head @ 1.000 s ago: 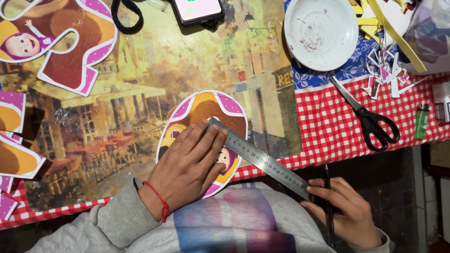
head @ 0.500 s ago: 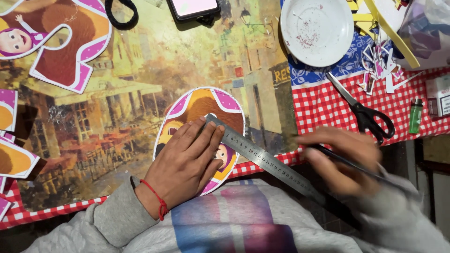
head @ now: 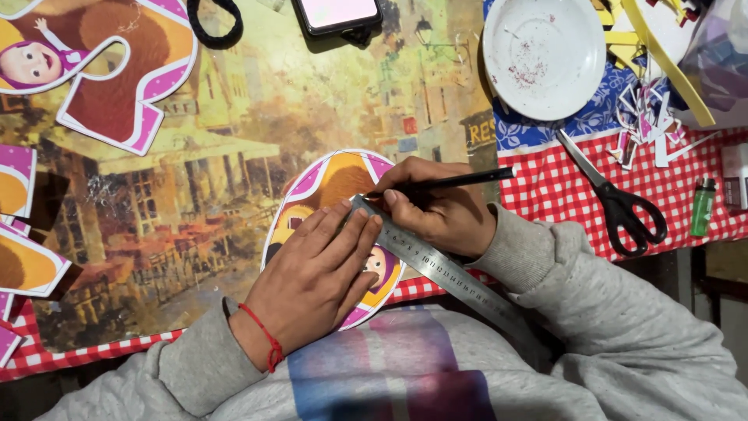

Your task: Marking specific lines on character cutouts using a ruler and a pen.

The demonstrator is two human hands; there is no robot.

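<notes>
An oval cartoon cutout (head: 327,181) with a pink dotted border lies at the near edge of a picture board (head: 257,117). A steel ruler (head: 444,273) lies slanted across it. My left hand (head: 315,277), with a red string on the wrist, presses flat on the ruler and the cutout. My right hand (head: 436,206) grips a thin black pencil-like tool (head: 456,182) with its tip at the ruler's upper end, by the cutout's right side.
Black scissors (head: 615,199) lie on the red checked cloth at right, beside a green lighter (head: 703,206). A white plate (head: 544,54), paper scraps (head: 647,125), a phone (head: 336,13), a black hair tie (head: 214,22) and other cartoon cutouts (head: 101,70) sit around.
My right hand rose from the ruler's lower end near my lap, carrying the black tool, to the ruler's upper end on the cutout. The left hand stayed pressed down.
</notes>
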